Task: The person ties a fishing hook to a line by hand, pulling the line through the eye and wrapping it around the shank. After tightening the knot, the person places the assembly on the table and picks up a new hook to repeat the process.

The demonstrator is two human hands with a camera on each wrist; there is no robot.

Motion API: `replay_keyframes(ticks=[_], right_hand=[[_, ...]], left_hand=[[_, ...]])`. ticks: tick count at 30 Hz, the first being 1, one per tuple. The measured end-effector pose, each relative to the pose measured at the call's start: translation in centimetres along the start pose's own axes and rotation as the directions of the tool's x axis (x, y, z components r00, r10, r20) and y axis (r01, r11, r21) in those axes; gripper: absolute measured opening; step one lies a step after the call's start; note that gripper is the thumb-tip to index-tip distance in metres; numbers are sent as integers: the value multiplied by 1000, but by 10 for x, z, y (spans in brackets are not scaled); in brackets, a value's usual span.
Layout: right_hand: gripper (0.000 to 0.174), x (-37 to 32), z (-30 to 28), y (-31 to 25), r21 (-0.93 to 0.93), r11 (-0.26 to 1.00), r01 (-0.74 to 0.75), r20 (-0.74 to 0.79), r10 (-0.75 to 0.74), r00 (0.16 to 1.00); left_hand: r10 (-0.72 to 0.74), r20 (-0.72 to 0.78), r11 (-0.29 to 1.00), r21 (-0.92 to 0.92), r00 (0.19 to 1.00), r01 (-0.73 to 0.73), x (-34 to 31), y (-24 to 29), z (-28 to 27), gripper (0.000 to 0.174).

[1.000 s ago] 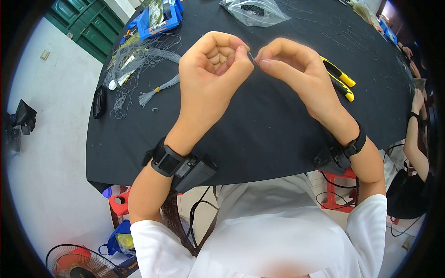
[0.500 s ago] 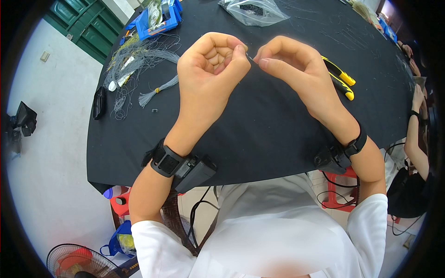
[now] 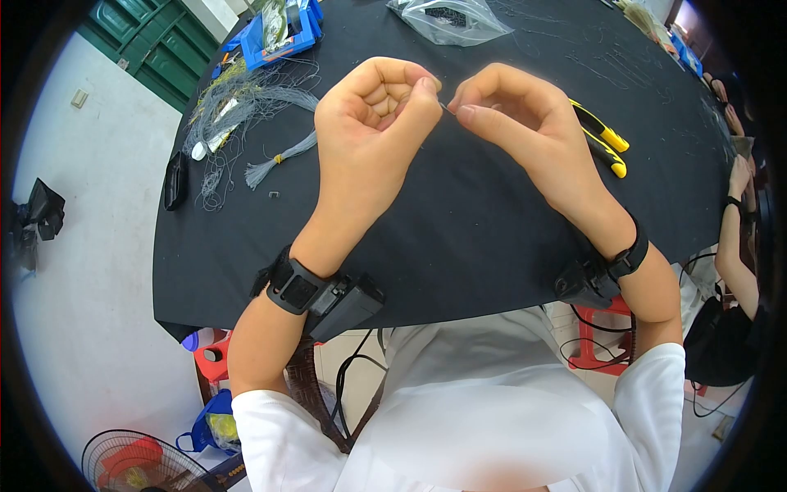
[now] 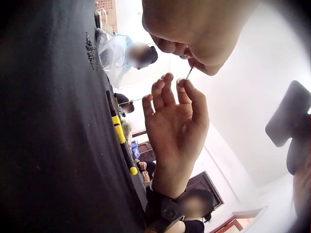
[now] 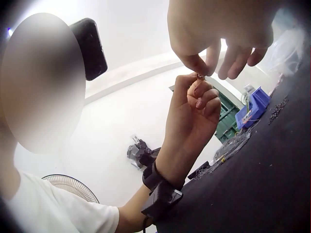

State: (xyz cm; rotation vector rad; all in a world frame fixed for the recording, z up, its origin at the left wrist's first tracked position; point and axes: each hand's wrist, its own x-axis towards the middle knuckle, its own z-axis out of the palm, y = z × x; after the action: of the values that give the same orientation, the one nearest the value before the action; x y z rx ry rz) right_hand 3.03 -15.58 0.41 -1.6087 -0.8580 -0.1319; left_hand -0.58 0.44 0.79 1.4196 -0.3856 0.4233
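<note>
Both hands are raised above the black table, fingertips close together. The left hand [image 3: 369,123] pinches a small thin metallic piece [image 3: 445,107] between thumb and index finger, its other fingers curled into the palm. Thumb and index finger of the right hand [image 3: 525,123] pinch the other end. In the left wrist view the slender piece [image 4: 189,73] spans the two sets of fingertips, and the right hand [image 4: 172,126] has its other fingers spread. The right wrist view shows the left hand [image 5: 194,107] meeting the right fingertips; the piece is mostly hidden there. What it is, I cannot tell.
Yellow-and-black pliers [image 3: 608,139] lie right of the right hand. At the left are tangled grey line [image 3: 221,107], a tied bundle [image 3: 264,170], a black case [image 3: 175,180] and a blue bin [image 3: 283,51]. A clear bag [image 3: 459,31] lies at the back.
The left hand has shifted slightly, and the gap between the two hands' fingertips varies a little. Both hands keep their pinch; the things on the table have not moved.
</note>
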Motion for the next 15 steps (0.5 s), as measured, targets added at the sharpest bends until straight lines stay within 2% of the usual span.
replay_keyframes(ticks=[5,11,15], right_hand=[[15,0,-1,0,-22,1000,-5,-12,5,1000],[19,-3,2,-3,124,981,-149,19,148,989],[18,-3,4,-5,233,962,-146,11,147,989]], left_hand=[[-32,13,999,-17,999,33,1,-2,-1,10],[-63,17,996,-65,998,64,0,0,2,12],[-62,45,995,-77,997,66,0,-1,3,12]])
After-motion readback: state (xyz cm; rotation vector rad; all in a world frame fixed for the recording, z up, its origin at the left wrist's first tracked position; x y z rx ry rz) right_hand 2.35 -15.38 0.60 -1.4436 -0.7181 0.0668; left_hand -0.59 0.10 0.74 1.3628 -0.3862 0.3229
